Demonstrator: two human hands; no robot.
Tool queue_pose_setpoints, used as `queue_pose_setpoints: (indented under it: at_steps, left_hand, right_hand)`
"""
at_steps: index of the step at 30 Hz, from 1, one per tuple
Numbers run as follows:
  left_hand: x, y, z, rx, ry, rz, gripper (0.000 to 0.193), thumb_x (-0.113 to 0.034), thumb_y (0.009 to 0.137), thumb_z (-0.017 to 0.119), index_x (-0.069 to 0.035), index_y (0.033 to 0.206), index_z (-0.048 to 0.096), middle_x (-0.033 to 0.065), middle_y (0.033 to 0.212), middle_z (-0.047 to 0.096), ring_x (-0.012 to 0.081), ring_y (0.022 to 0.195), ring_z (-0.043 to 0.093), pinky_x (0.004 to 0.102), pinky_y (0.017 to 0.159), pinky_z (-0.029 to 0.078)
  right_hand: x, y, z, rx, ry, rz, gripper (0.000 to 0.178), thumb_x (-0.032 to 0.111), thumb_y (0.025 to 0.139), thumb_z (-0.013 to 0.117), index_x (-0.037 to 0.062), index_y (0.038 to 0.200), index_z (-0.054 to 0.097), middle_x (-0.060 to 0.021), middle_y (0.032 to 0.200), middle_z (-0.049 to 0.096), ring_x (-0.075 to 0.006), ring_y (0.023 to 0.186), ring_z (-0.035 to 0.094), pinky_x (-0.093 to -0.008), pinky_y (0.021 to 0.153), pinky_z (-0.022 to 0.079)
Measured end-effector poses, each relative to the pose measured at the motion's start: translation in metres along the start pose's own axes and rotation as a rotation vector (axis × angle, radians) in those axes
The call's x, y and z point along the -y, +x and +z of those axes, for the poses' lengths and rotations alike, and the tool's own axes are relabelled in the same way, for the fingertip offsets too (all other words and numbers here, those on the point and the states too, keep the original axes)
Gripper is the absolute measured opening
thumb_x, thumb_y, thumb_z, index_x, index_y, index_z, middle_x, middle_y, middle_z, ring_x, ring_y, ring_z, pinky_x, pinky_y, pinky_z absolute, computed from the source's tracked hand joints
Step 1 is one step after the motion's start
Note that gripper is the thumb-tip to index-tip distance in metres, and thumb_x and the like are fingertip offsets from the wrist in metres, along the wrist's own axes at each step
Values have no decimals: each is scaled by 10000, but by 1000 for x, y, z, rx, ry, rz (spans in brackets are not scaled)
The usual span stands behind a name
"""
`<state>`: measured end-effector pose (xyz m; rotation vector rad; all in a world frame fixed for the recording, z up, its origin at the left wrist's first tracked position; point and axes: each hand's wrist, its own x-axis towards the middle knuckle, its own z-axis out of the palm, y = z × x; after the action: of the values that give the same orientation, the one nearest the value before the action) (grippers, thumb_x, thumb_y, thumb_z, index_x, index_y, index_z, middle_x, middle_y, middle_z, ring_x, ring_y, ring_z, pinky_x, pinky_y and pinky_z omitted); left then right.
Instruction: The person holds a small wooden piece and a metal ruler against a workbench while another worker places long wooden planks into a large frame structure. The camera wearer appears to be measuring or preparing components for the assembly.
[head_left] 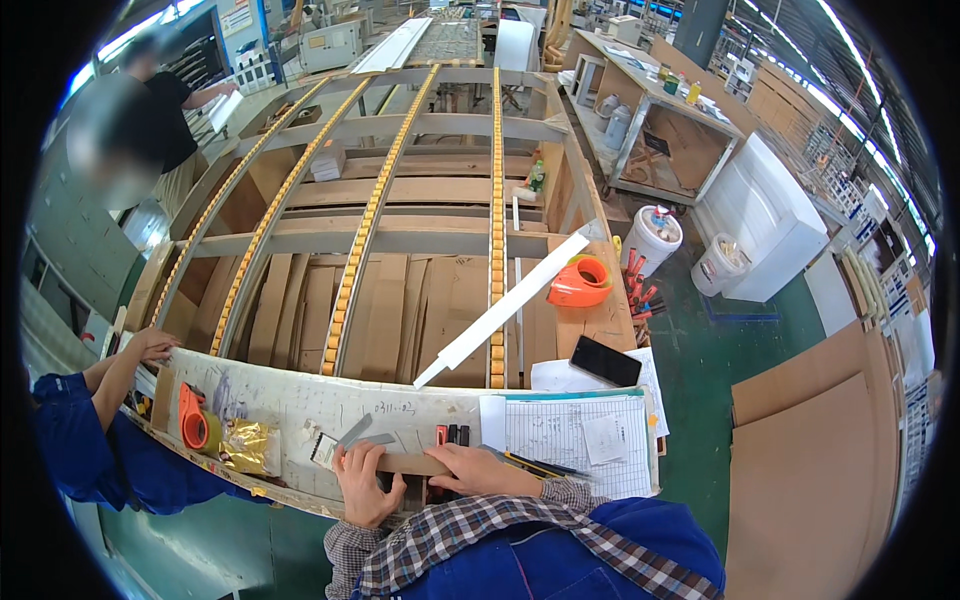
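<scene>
Both hands lie flat on a short brown strip [410, 463] at the near edge of the workbench [300, 405]: the left hand [362, 482] presses its left end with fingers spread and thumb tucked toward the body, while the right hand [482, 468] covers its right end, palm down and fingers loosely closed over the top. Neither hand grips anything else. The step in hand looks like pinning the strip down for marking or trimming, and the next move would call for one hand to keep it steady while the other lifts off for a tool. Just beyond the left hand's fingertips lies one metal square [345, 438]; between the two hands, just past the strip, sit two small red-and-black tools [451, 434], hard to tell apart. To the right of the right hand lies one printed sheet [575, 432] with one pencil [540, 465] at its near edge. Well left of the left hand are one crumpled gold wrapper [248, 445] and one orange tool [192, 418]. Farther out from the right hand are one black phone [605, 360], one orange tape dispenser [580, 283] and one long white strip [505, 308] laid aslant. At the bench's left end another person's hand [150, 345] rests on the edge.
</scene>
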<state>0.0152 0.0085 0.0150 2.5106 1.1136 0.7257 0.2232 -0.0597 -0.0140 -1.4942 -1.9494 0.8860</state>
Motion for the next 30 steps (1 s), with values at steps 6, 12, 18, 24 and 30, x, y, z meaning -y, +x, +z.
queue_pose_setpoints:
  at_steps: [6,12,18,24,30]
  left_hand:
    - [-2,1,-1,22,-3,-7,457,-224,644,637,-57,1052,517,122,1065,513,300,1086,468,540,1022,208]
    - [-2,-2,-5,13,18,-22,444,-234,640,643,-61,1035,536,119,1050,516,298,1077,475,538,1014,221]
    - [3,1,1,-45,-8,7,431,-302,650,646,-70,1006,573,108,1010,537,274,1052,496,531,988,267]
    - [5,-9,6,-78,51,-25,438,-337,686,616,-74,1034,574,111,996,533,272,1042,498,529,994,273]
    - [7,-10,9,-82,45,-14,435,-339,699,620,-75,1041,568,109,965,520,274,1009,501,522,1002,266]
  right_hand:
    - [7,0,-8,-25,28,29,567,375,847,618,31,1264,447,-163,1128,522,-337,917,588,-379,758,502]
    - [15,4,-12,-6,86,-17,536,332,823,640,40,1238,468,-170,1100,531,-356,985,550,-391,793,472]
    - [11,0,-15,18,12,-1,499,310,821,646,49,1218,495,-181,1096,582,-357,995,567,-386,811,477]
    - [6,0,-13,54,-12,9,519,319,823,656,40,1228,490,-202,1103,585,-349,989,583,-377,808,481]
    - [2,1,-11,68,-31,14,539,335,815,668,46,1235,493,-197,1103,590,-341,985,589,-380,800,484]
